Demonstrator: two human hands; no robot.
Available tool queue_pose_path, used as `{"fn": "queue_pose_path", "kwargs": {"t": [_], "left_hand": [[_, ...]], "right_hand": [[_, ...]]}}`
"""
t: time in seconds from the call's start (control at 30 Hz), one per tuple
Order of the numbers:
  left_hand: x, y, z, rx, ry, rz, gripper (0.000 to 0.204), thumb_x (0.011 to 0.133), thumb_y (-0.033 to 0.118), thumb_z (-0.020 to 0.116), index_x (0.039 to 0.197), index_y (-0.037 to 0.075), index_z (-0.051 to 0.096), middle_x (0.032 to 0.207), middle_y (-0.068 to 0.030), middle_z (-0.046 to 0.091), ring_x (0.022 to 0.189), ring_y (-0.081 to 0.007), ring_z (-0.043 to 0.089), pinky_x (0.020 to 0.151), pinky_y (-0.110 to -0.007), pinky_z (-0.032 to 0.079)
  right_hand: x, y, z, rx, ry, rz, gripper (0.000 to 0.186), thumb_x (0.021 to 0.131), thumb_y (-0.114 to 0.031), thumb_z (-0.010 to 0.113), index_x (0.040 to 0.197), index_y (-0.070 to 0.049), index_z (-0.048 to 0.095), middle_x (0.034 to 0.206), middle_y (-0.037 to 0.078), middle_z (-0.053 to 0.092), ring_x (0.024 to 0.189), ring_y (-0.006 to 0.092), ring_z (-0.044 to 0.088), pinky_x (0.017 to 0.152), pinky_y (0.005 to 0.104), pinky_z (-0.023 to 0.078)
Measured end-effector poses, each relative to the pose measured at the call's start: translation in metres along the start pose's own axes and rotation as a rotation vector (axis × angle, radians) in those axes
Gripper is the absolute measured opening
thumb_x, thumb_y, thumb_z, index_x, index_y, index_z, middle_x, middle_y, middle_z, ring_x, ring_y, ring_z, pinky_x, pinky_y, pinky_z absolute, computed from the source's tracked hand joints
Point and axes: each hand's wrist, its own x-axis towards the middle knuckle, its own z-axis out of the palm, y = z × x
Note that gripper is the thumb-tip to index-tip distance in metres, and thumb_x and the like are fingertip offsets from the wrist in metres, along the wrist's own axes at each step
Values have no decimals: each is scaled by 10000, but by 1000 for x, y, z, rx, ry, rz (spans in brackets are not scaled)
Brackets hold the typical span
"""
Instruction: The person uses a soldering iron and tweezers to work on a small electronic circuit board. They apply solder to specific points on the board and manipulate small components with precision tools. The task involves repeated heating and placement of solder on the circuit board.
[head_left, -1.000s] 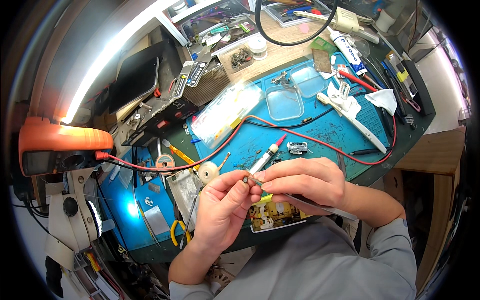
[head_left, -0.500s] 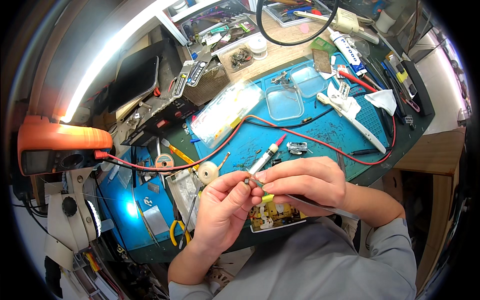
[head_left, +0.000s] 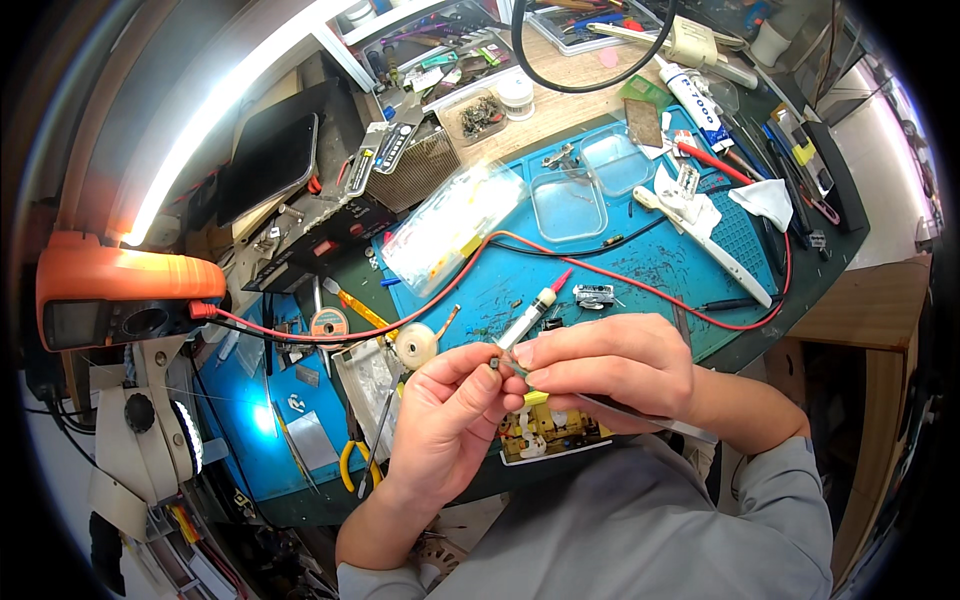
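Observation:
My left hand (head_left: 452, 405) is closed, with thumb and forefinger pinching a tiny dark metallic part (head_left: 494, 364). From the other side, my right hand (head_left: 615, 360) grips slim grey tweezers (head_left: 655, 418); their flat end sticks out below the wrist, and the tips meet the part at the left fingertips. Fingers hide most of the tips. Beneath both hands lies an open device with a yellow and white interior (head_left: 555, 435). A syringe with a pink tip (head_left: 530, 315) lies just beyond the fingers, beside a small silver component (head_left: 594, 296).
An orange multimeter (head_left: 130, 285) stands at left, its red lead (head_left: 455, 292) looping over the blue mat (head_left: 640, 265). Yellow-handled pliers (head_left: 352, 465) and a white tape roll (head_left: 416, 345) sit left of my hands. Clear boxes (head_left: 568, 205) and a white knife-like tool (head_left: 710, 250) lie farther off.
Both hands stay almost in place. The small part has turned slightly between the left fingertips, and the right fingers have shifted a little.

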Motion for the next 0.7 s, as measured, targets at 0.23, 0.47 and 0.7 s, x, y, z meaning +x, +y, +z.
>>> {"fn": "queue_pose_path", "kwargs": {"t": [0.23, 0.47, 0.7], "left_hand": [[0, -1, -2, -7, 7, 1, 220, 974, 91, 618, 1152, -37, 630, 1029, -113, 690, 905, -154, 664, 814, -269, 544], [-1, 0, 0, -6, 24, -7, 216, 973, 92, 620, 1145, -37, 632, 1014, -103, 688, 900, -154, 663, 808, -265, 544], [-1, 1, 1, -23, 31, -16, 216, 974, 93, 618, 1145, -39, 632, 1003, -100, 688, 907, -152, 669, 804, -260, 554]], "right_hand": [[1, -1, 1, -41, 12, 14, 202, 827, -52, 736, 1017, -7, 683, 1023, 150, 707, 871, 246, 719, 691, 322, 605], [-1, -2, -2, -13, -26, 31, 199, 839, -28, 718, 1032, 0, 676, 1048, 161, 704, 899, 265, 725, 720, 341, 617], [-2, -3, -2, -34, -22, 51, 219, 831, -15, 720, 1045, 4, 680, 1051, 163, 705, 892, 263, 727, 715, 341, 617]]}}
